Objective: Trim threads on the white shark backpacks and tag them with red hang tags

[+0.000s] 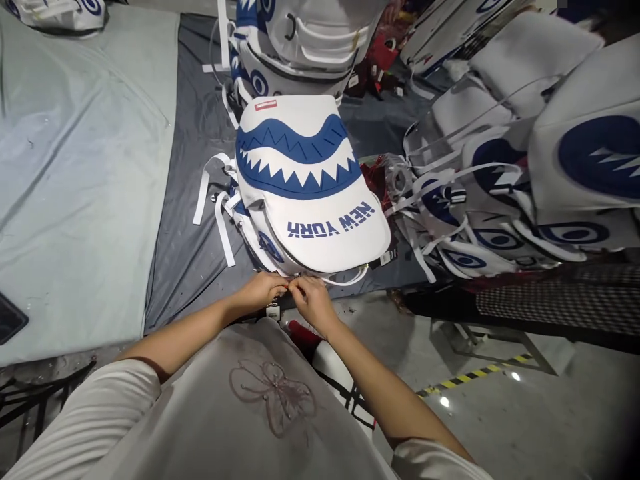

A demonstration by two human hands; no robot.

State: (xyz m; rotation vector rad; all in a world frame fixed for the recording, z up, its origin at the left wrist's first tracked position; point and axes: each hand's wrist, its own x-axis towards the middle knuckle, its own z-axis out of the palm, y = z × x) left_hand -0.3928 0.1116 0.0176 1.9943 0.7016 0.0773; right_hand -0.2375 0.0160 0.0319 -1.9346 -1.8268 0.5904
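A white backpack (310, 180) with a blue shark-mouth print and the words NEW YORK lies flat on the grey cloth in front of me. At its near edge, both my hands meet. My left hand (260, 291) is pinched shut on a small part at the bag's edge, perhaps a zipper pull. My right hand (311, 300) is pinched against the same spot, fingertips touching the left ones. A small tag (273, 311) hangs just below my left hand. What the fingers grip is too small to name.
A pile of the same white and blue backpacks (525, 167) fills the right side, with more (300, 47) stacked behind. White straps (215, 200) trail left of the bag. A pale sheet (75, 167) covers the left. Bare floor with yellow-black tape (470, 377) lies at lower right.
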